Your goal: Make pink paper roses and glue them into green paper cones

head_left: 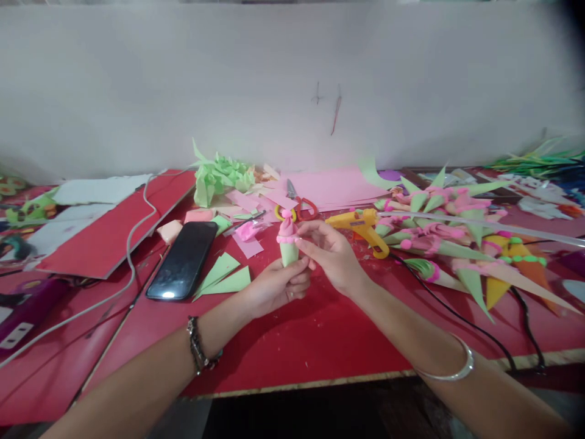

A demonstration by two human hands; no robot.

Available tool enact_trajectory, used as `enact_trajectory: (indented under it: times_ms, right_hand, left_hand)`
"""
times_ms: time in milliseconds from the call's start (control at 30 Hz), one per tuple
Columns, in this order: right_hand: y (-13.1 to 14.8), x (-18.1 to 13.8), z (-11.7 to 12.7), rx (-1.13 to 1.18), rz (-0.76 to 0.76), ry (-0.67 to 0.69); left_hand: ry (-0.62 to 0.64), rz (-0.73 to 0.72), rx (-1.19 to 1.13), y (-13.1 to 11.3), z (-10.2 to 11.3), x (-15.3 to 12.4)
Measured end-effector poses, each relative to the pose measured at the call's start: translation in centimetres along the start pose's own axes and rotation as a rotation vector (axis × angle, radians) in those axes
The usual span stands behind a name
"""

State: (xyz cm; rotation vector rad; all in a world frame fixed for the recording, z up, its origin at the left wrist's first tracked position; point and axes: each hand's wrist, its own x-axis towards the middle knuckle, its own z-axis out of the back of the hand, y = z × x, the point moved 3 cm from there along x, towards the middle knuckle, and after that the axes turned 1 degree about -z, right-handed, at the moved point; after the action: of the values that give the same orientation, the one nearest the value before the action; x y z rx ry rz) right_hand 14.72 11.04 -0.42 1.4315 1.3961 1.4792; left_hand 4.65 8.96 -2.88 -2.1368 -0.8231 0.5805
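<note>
A small paper ice-cream cone [288, 251], light green below with a pink swirled top, stands upright between my hands above the red table. My left hand [278, 286] is closed around its green lower part. The thumb and fingers of my right hand [331, 250] pinch at the pink trim on its right side; whether a tiny piece is between them I cannot make out. Just beyond the right hand lies a yellow glue gun [361, 227]. Behind the cone are scissors [306, 209] with red and yellow handles, partly hidden by it.
A black phone [183, 261] and green paper triangles [223, 274] lie at left. Several finished paper cones [439, 225] are heaped at right. Pink sheets [338, 186] and crumpled green paper [223, 174] lie against the wall. A white cable [132, 250] and a black cord [452, 314] cross the table.
</note>
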Motion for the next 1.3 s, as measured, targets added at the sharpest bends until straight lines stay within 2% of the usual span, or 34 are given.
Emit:
enact_trajectory:
  times_ms: [133, 300, 500, 767, 1100, 1300]
  right_hand:
    - [-0.51, 0.10, -0.06, 0.158, -0.103, 0.017]
    - [-0.55, 0.06, -0.35, 0.249, -0.204, 0.067]
    - [-0.50, -0.01, -0.40, 0.245, -0.195, 0.034]
    - [-0.77, -0.05, -0.42, 0.215, -0.146, 0.080]
    - [-0.72, -0.08, -0.48, 0.205, -0.146, 0.040]
    - [-0.58, -0.14, -0.71, 0.122, -0.154, 0.093]
  left_hand:
    - [0.022, 0.026, 0.019, 0.01, -0.11, -0.07]
    - [0.034, 0.038, 0.027, 0.06, -0.16, -0.13]
    - [-0.022, 0.018, 0.024, 0.08, -0.10, -0.02]
    - [-0.077, -0.047, -0.037, 0.45, 0.03, 0.13]
    - [-0.060, -0.045, -0.045, 0.15, -0.17, 0.23]
    - [-0.084, -0.037, -0.061, -0.15, -0.44, 0.14]
